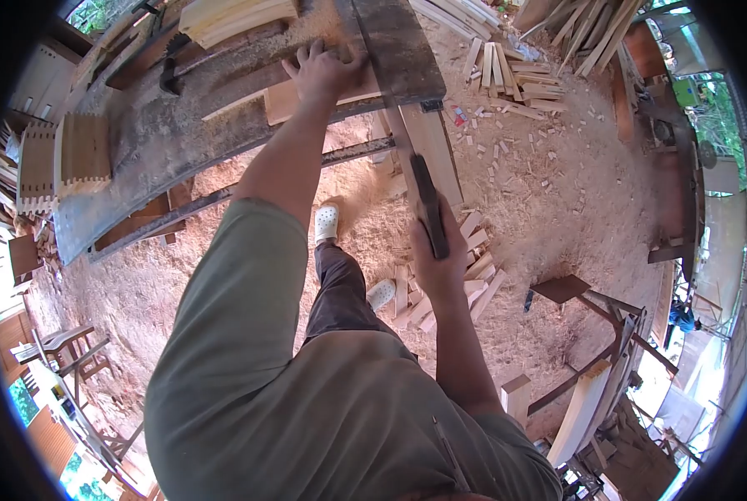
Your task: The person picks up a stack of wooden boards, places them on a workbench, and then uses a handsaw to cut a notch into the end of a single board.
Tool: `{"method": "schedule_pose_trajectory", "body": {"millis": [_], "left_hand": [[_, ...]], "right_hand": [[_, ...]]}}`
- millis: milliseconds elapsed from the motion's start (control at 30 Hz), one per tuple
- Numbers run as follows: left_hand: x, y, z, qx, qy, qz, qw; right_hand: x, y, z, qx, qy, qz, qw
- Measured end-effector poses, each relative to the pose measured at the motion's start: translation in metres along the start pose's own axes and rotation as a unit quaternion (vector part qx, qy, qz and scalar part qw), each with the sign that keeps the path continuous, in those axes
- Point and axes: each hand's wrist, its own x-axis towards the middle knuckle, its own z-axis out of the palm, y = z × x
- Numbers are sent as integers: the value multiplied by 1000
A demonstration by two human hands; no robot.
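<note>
Olive-green shirt (306, 417); white perforated clogs (326, 224); dark handle (430, 219); pale wood board (286, 98); grey table (156, 138); tan sawdust (557, 209).

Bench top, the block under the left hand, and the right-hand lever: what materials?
Bench top: looks like metal, dull grey, stained and dusty. Block under the left hand: bare pale wood, unfinished. Lever gripped by the right hand: dark, probably metal or painted; cannot tell for sure.

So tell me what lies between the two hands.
In the head view, a pale wooden board runs from the left hand on the bench to the right hand gripping a dark handle.
</note>
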Motion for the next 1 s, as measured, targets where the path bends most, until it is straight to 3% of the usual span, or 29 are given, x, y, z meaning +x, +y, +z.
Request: {"method": "schedule_pose_trajectory", "body": {"millis": [100, 200, 333, 400, 433, 500, 600, 667, 767, 833, 933, 1000], "left_hand": [[1, -1, 5, -4, 1, -5, 1000], [9, 2, 6, -19, 24, -17, 999], [4, 2, 11, -31, 48, -23, 998], [8, 0, 13, -30, 49, -22, 998], [6, 0, 13, -28, 43, -21, 998], [6, 2, 10, -24, 35, -20, 999], [5, 1, 16, 10, 22, -17, 1000], [8, -2, 17, 41, 26, -12, 999], [7, 1, 11, 16, 30, -5, 999], [7, 1, 11, 2, 26, -23, 999], [8, -2, 15, -14, 51, -12, 999], [8, -3, 16, -7, 44, -11, 999]], "right_hand": [[-46, 2, -20, 34, 3, 11, 999], [-37, 0, -20, 43, -12, 10, 999], [37, -12, 9, 40, -30, 32, 998], [47, -9, 12, 0, -27, -39, 999], [36, -9, 6, -2, -28, -40, 999], [-8, -7, -11, 34, -22, 67, 997], [-62, -2, -34, 34, -23, 61, 997], [-66, 0, -37, 0, -11, -49, 999], [16, -15, -3, 33, -21, 22, 999], [71, -15, 19, 32, -31, -36, 998], [59, -14, 16, 26, -26, -27, 999], [6, -2, -1, 28, -5, -13, 1000]]}}
